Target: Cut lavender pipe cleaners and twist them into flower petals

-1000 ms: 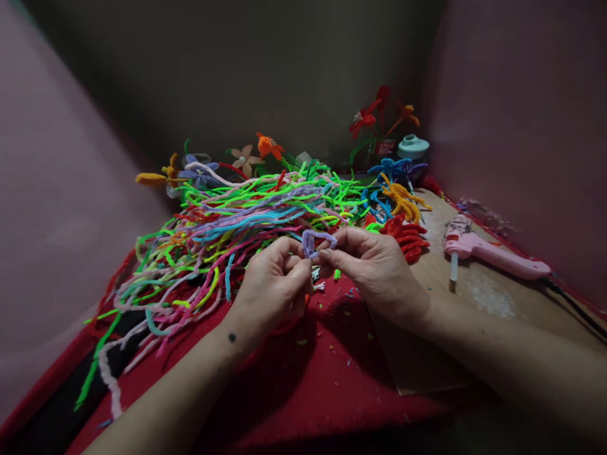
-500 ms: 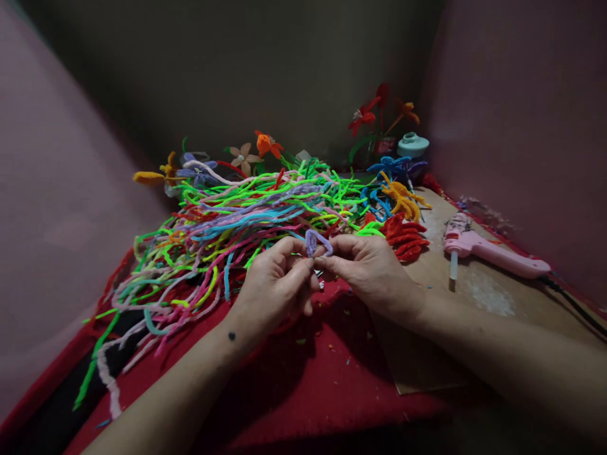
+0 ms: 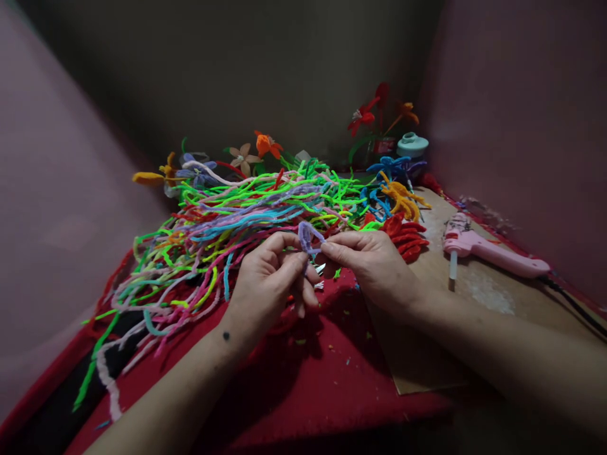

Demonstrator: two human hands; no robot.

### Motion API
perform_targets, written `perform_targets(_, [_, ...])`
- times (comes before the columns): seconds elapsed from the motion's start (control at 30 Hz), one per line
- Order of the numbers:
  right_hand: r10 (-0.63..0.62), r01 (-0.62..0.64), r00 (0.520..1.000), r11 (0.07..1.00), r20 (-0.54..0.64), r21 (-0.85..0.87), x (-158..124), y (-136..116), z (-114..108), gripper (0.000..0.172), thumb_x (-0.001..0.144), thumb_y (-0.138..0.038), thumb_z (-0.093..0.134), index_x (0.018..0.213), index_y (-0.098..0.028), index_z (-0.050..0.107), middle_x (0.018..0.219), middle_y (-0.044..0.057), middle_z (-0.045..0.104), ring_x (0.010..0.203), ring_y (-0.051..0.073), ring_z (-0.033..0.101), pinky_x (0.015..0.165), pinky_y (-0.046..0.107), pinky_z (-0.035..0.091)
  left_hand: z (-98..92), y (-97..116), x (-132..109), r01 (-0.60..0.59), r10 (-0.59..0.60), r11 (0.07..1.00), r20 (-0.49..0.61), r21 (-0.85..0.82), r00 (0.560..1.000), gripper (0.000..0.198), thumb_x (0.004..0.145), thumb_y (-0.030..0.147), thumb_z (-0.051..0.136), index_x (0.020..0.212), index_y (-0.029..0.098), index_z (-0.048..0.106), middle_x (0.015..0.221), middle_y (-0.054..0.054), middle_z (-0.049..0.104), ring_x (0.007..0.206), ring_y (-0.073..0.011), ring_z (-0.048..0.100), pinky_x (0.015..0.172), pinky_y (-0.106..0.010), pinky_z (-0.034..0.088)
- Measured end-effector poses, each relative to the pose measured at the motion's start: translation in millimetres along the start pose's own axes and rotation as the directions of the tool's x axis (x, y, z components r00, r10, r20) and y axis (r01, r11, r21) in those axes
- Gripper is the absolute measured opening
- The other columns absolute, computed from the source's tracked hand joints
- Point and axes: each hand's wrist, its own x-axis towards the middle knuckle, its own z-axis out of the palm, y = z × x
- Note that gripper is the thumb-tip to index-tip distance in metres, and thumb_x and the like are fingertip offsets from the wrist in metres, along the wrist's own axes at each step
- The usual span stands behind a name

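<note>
My left hand and my right hand meet over the red cloth, both pinching one short lilac pipe cleaner bent into a small loop. The loop stands up between my fingertips. Just behind my hands lies a big heap of loose pipe cleaners in green, pink, blue and lilac. A stack of red petal shapes lies right of my right hand.
A pink glue gun with its cord rests on the brown board at right. Finished pipe-cleaner flowers line the back, more red ones in a vase by a teal pot. Pink walls close both sides.
The lilac loop has been squeezed narrower and turned more upright between my fingertips. Both hands stayed in place, shifting slightly leftward.
</note>
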Motion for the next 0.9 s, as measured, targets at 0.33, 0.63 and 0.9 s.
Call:
perform_targets(0.33, [0.008, 0.000, 0.997, 0.995, 0.082, -0.098, 0.8, 4.5, 2.9, 0.029, 0.080, -0.024, 0.056, 0.052, -0.014, 0.056, 0.052, -0.002, 0.053, 0.050, 0.008, 0.046, 0.053, 0.023, 0.035, 4.1, -3.5, -1.9, -0.011, 0.012, 1.000, 0.066, -0.018, 0.998, 0.007, 0.085, 0.021, 0.051, 0.091, 0.017, 0.050, 0.063, 0.002, 0.062, 0.042, -0.0129, 0.060, 0.033, -0.021, 0.047])
perform_targets(0.63, [0.029, -0.050, 0.996, 0.962, 0.081, 0.269, 8.7, 9.7, -3.9, 0.020, 0.073, -0.030, 0.069, 0.085, -0.015, 0.065, 0.075, 0.000, 0.062, 0.066, 0.011, 0.055, 0.063, 0.024, 0.043, 1.8, -0.2, 0.4, 0.051, -0.061, 0.993, 0.091, 0.107, 0.994, 0.010, 0.087, 0.025, 0.049, 0.088, 0.015, 0.049, 0.054, 0.000, 0.063, 0.038, -0.0136, 0.058, 0.034, -0.021, 0.046])
perform_targets(0.9, [0.107, -0.113, 0.994, 0.925, 0.037, 0.362, 12.2, 14.6, -1.3, 0.023, 0.070, -0.031, 0.071, 0.063, -0.015, 0.055, 0.059, -0.002, 0.057, 0.052, 0.009, 0.051, 0.055, 0.025, 0.042, 2.9, -3.7, 2.2, 0.124, -0.121, 0.992, 0.093, -0.024, 0.988, 0.010, 0.083, 0.023, 0.053, 0.079, 0.016, 0.046, 0.065, -0.001, 0.067, 0.038, -0.0136, 0.060, 0.031, -0.021, 0.045])
